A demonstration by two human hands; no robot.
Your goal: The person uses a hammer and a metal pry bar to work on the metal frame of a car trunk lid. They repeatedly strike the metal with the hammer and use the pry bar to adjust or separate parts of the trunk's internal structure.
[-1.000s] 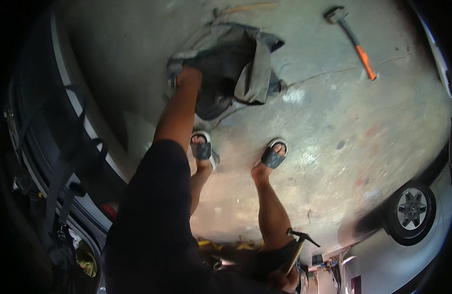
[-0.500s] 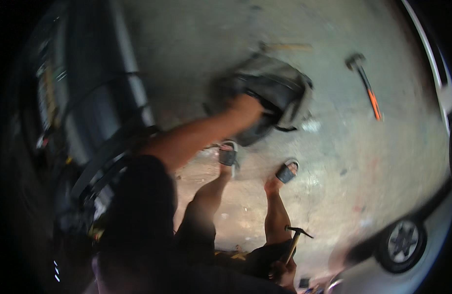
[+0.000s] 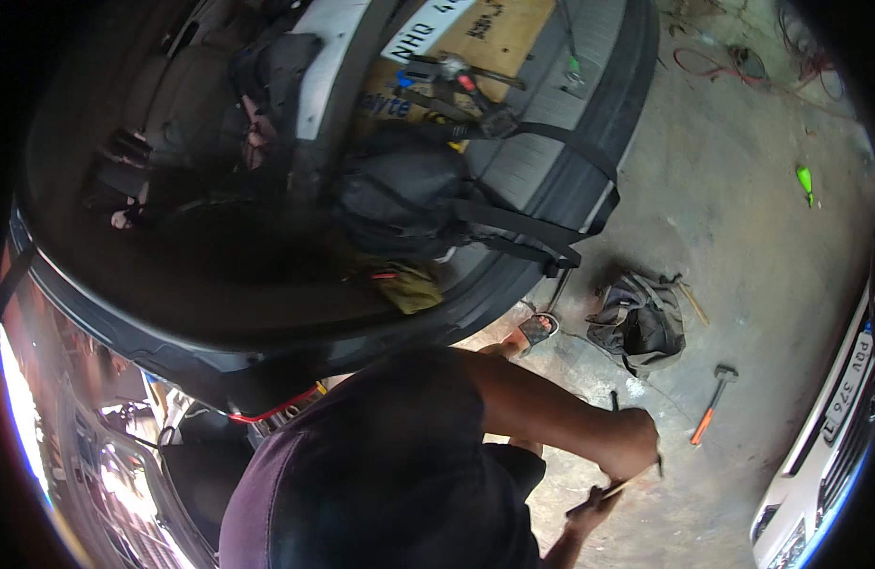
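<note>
My right hand (image 3: 594, 507) is closed around the wooden handle of a small hammer (image 3: 625, 482), low on the right side of the view. My left hand (image 3: 632, 436) is closed close above that hammer. A slim dark item shows beside it, but I cannot make out what it holds. Beyond both hands, a sledgehammer (image 3: 712, 408) with an orange grip lies on the concrete floor (image 3: 703, 218). A grey, open canvas bag (image 3: 646, 351) rests near my sandaled foot (image 3: 535, 330), with a wooden handle (image 3: 695, 305) beside it.
An open vehicle trunk (image 3: 589, 104) fills the upper left, holding a black bag (image 3: 400, 180) with straps, a power tool (image 3: 461, 85) and an olive pouch (image 3: 409, 284). A white car's front (image 3: 798, 455) borders the right. Red hose (image 3: 703, 62) and a green object (image 3: 804, 180) lie on the floor.
My view has swung left onto the open trunk. My left hand has left the grey bag and moved down beside the small hammer, which remains in my right hand.
</note>
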